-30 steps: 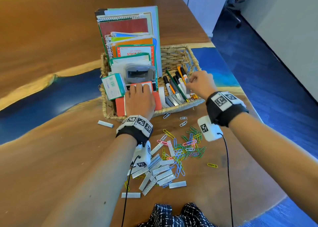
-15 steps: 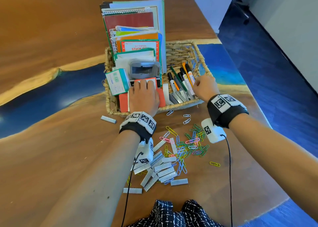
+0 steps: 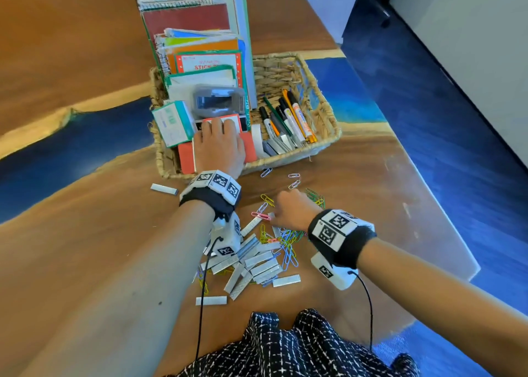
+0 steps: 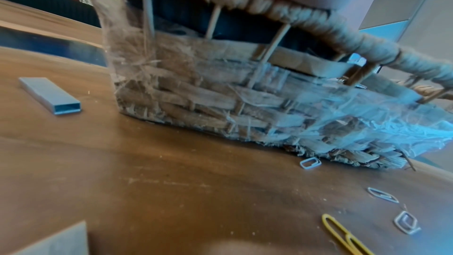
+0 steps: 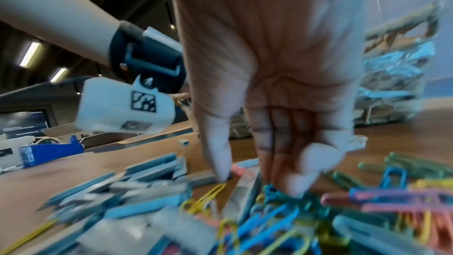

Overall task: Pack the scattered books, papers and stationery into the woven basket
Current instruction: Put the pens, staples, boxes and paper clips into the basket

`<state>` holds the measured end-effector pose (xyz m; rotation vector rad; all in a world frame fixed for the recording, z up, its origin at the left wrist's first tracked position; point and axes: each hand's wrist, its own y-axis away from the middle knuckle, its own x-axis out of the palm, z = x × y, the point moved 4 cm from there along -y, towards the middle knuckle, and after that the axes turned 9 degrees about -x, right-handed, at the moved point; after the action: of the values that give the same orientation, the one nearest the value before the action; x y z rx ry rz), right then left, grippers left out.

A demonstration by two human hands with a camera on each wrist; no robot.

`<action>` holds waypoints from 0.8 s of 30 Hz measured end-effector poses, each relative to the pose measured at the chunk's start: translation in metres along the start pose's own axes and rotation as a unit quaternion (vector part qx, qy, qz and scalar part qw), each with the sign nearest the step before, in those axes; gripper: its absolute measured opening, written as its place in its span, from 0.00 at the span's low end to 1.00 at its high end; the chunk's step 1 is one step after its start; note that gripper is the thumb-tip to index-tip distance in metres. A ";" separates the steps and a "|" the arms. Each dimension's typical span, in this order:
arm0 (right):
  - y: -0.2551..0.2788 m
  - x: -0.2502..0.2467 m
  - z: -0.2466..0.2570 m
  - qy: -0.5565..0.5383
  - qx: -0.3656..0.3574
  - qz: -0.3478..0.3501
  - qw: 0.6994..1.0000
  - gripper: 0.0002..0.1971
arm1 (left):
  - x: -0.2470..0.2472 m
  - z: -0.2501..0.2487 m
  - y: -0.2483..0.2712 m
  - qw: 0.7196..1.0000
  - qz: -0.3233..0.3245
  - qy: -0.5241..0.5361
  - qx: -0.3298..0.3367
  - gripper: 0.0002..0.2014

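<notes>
My left hand (image 3: 220, 145) lies flat, fingers straight, on a red-edged pad (image 3: 249, 148) inside the woven basket (image 3: 323, 114), which sits on the table just ahead of both wrists. Behind that hand the books and papers (image 3: 197, 37) stand upright in the basket; to its right the pens and markers (image 3: 288, 119) lie in the open part. My right hand (image 3: 291, 212) is down over the loose pile nearer to me than the basket, palm facing the table, thumb tip (image 5: 221, 170) touching among staple bars (image 3: 257, 262) and the other fingers loosely bent over the coloured paper clips (image 3: 288, 242); the wrist view is blurred and I cannot tell whether anything is pinched. One staple bar (image 3: 164, 188) lies apart, left of my left wrist. The table (image 3: 71, 234) is brown wood with a blue band and pale edging running across it under the basket. Right of my right arm the table ends at a blue floor (image 3: 457, 119) and a pale wall (image 3: 471, 19).
</notes>
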<state>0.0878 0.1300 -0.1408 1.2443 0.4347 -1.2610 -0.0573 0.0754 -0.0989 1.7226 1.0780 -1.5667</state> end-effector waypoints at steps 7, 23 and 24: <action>0.015 0.021 0.009 -0.023 0.042 -0.030 0.998 0.13 | 0.001 0.001 0.001 1.000 -0.008 0.007 0.005 0.14; -0.001 -0.097 -0.013 -0.282 -0.041 -0.220 0.933 0.07 | 0.002 0.000 0.002 0.998 -0.065 0.005 -0.004 0.08; -0.010 -0.108 -0.020 -0.274 -0.023 -0.260 0.926 0.09 | 0.002 0.000 0.001 0.998 -0.065 0.004 -0.007 0.07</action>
<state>0.0508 0.1992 -0.0636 0.6949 0.3876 -1.9652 -0.0562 0.0751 -0.1014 1.6809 1.2237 -1.6266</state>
